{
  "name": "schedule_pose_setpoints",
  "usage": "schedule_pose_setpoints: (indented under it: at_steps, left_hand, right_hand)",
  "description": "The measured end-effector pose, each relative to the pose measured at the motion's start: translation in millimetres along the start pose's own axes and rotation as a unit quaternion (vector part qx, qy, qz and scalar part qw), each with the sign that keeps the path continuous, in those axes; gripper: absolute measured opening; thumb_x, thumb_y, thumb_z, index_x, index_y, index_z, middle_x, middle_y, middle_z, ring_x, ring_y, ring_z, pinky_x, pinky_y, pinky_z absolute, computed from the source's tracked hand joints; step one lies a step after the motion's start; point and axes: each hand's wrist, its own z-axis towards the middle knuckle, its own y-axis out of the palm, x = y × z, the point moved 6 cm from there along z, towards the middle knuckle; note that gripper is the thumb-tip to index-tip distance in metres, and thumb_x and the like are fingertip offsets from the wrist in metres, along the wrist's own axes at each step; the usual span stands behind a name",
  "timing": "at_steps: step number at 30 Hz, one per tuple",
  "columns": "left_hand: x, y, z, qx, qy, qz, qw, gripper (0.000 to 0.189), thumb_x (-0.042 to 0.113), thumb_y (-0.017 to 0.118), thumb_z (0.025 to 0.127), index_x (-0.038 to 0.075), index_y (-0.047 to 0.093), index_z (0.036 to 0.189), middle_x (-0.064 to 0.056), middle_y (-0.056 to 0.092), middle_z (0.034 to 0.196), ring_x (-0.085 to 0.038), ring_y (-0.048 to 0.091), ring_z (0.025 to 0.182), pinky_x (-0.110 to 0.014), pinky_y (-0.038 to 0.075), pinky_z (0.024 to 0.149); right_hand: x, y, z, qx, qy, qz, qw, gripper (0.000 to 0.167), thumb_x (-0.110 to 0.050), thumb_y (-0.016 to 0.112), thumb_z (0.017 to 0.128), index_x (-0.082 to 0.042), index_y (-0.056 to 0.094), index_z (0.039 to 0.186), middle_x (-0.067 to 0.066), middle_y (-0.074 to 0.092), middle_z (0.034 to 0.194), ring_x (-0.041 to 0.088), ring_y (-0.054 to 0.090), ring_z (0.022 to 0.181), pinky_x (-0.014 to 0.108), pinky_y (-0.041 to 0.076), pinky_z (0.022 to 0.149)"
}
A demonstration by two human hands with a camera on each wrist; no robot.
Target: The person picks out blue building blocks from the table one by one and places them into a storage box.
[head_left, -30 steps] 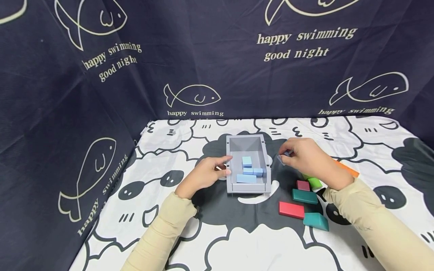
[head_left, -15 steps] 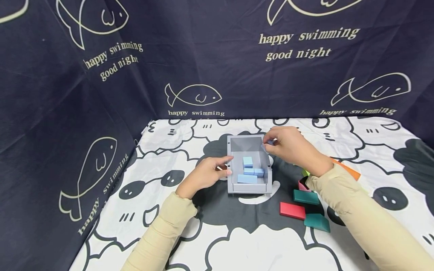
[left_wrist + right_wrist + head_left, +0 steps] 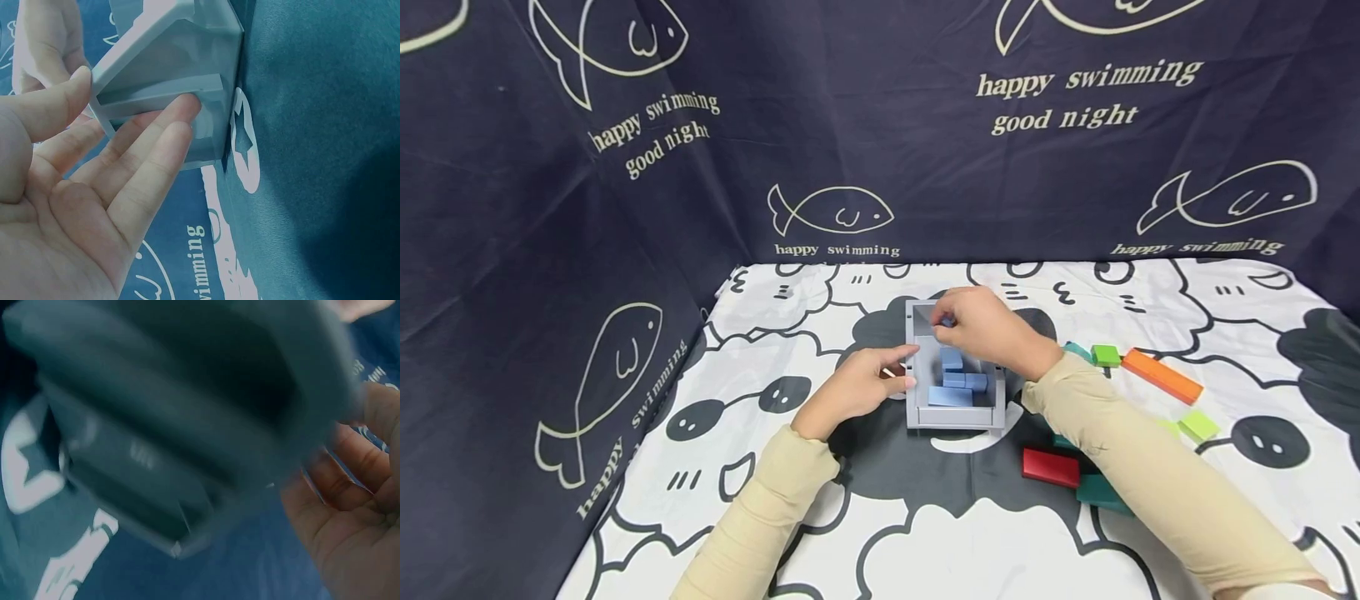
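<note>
A grey open-topped bin (image 3: 955,418) stands on the patterned cloth with several blue blocks (image 3: 951,396) in its near half. My left hand (image 3: 859,385) grips its left side; the left wrist view shows the thumb at the rim and fingers against the outer wall (image 3: 169,56). Over the bin's far end, my right hand (image 3: 983,327) pinches a small blue block (image 3: 949,321), mostly covered by the fingers. The right wrist view is dark and blurred, with the bin (image 3: 150,444) filling much of it and the right hand (image 3: 350,500) at the right edge.
Right of the bin lie a red block (image 3: 1050,467), a teal block (image 3: 1101,492) partly under the right sleeve, an orange block (image 3: 1161,375), a green block (image 3: 1105,356) and a lime block (image 3: 1198,426). A dark blue curtain (image 3: 820,108) hangs behind and at left.
My right hand has carried the small blue block leftward, from the cloth right of the bin to over its far end. The left hand keeps its hold on the bin.
</note>
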Motion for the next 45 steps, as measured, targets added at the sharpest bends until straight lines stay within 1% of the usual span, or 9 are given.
schedule_pose_setpoints:
  at_steps: [8, 10, 14, 17, 22, 28, 31, 38, 45]
  left_hand:
    - [1.5, -0.2, 0.6, 0.000, 0.001, 0.004, 1.0000, 0.051, 0.018, 0.070, 0.095, 0.015, 0.056, 0.144, -0.007, 0.071, 0.100, -0.009, 0.065, 0.078, -0.024, 0.050, 0.066]
    - [1.3, -0.5, 0.7, 0.000, -0.001, 0.009, 1.0000, 0.052, 0.018, 0.070, 0.094, 0.016, 0.055, 0.144, -0.006, 0.072, 0.100, -0.009, 0.064, 0.078, -0.024, 0.049, 0.066]
    - [0.6, -0.4, 1.3, -0.001, 0.000, 0.013, 0.9999, 0.052, 0.018, 0.070, 0.094, 0.016, 0.055, 0.144, -0.006, 0.072, 0.101, -0.010, 0.064, 0.079, -0.025, 0.049, 0.067]
    - [0.9, -0.4, 1.3, -0.003, 0.002, 0.011, 0.9999, 0.052, 0.018, 0.070, 0.095, 0.016, 0.055, 0.144, -0.006, 0.072, 0.101, -0.010, 0.064, 0.079, -0.025, 0.049, 0.066]
    - [0.5, -1.5, 0.9, -0.003, -0.004, 0.011, 0.9999, 0.051, 0.018, 0.070, 0.094, 0.017, 0.056, 0.144, -0.005, 0.072, 0.100, -0.010, 0.064, 0.077, -0.025, 0.049, 0.065]
    - [1.3, -1.6, 0.9, -0.005, 0.001, 0.009, 0.9999, 0.051, 0.017, 0.070, 0.094, 0.016, 0.056, 0.144, -0.005, 0.072, 0.099, -0.008, 0.063, 0.075, -0.024, 0.048, 0.064]
    - [1.4, -2.1, 0.6, -0.002, 0.001, 0.004, 1.0000, 0.051, 0.017, 0.070, 0.094, 0.015, 0.056, 0.143, -0.005, 0.071, 0.097, -0.008, 0.063, 0.074, -0.024, 0.048, 0.065]
    - [0.4, -1.7, 0.1, 0.000, 0.001, 0.007, 1.0000, 0.050, 0.017, 0.070, 0.094, 0.014, 0.057, 0.143, -0.004, 0.072, 0.097, -0.009, 0.063, 0.074, -0.024, 0.048, 0.065]
    - [-0.4, -0.9, -0.1, 0.001, 0.002, 0.003, 1.0000, 0.050, 0.017, 0.070, 0.094, 0.014, 0.057, 0.142, -0.005, 0.072, 0.097, -0.008, 0.063, 0.073, -0.024, 0.048, 0.064]
  right_hand:
    - [2, 31, 4.1, -0.063, 0.015, 0.013, 0.9978, 0.006, -0.008, 0.074, 0.086, -0.007, 0.075, 0.091, 0.001, 0.069, 0.089, 0.011, 0.058, 0.069, 0.031, 0.051, 0.065]
    - [2, 36, 3.9, -0.072, 0.010, 0.011, 0.9973, 0.006, -0.007, 0.073, 0.085, -0.006, 0.075, 0.091, 0.002, 0.067, 0.089, 0.011, 0.057, 0.068, 0.030, 0.050, 0.064]
    - [-2, 44, 3.5, -0.083, -0.013, -0.003, 0.9964, 0.006, -0.004, 0.072, 0.084, -0.008, 0.074, 0.087, 0.000, 0.062, 0.082, 0.012, 0.053, 0.069, 0.028, 0.048, 0.063]
    - [-4, 49, 4.1, -0.087, -0.022, -0.016, 0.9958, 0.007, -0.004, 0.071, 0.082, -0.010, 0.073, 0.084, -0.003, 0.059, 0.076, 0.013, 0.050, 0.070, 0.028, 0.046, 0.063]
    - [-4, 53, 5.5, -0.092, -0.016, -0.018, 0.9955, 0.005, -0.004, 0.070, 0.083, -0.008, 0.072, 0.083, -0.004, 0.057, 0.073, 0.013, 0.050, 0.070, 0.029, 0.045, 0.063]
    - [-3, 61, 4.2, -0.108, -0.001, -0.019, 0.9939, 0.009, -0.001, 0.067, 0.081, -0.009, 0.067, 0.079, -0.002, 0.053, 0.066, 0.012, 0.047, 0.059, 0.027, 0.040, 0.056]
    - [-4, 64, 3.6, -0.111, -0.004, -0.023, 0.9935, 0.012, 0.001, 0.067, 0.080, -0.010, 0.064, 0.076, -0.002, 0.050, 0.062, 0.012, 0.045, 0.056, 0.027, 0.038, 0.053]
    - [-4, 70, 2.5, -0.124, -0.008, -0.039, 0.9915, 0.014, 0.000, 0.070, 0.080, -0.011, 0.063, 0.074, -0.003, 0.053, 0.063, 0.012, 0.046, 0.056, 0.027, 0.041, 0.055]
    - [-3, 72, 1.8, -0.136, -0.004, -0.039, 0.9899, 0.010, 0.000, 0.070, 0.079, -0.009, 0.066, 0.077, -0.003, 0.054, 0.063, 0.012, 0.048, 0.057, 0.028, 0.042, 0.055]
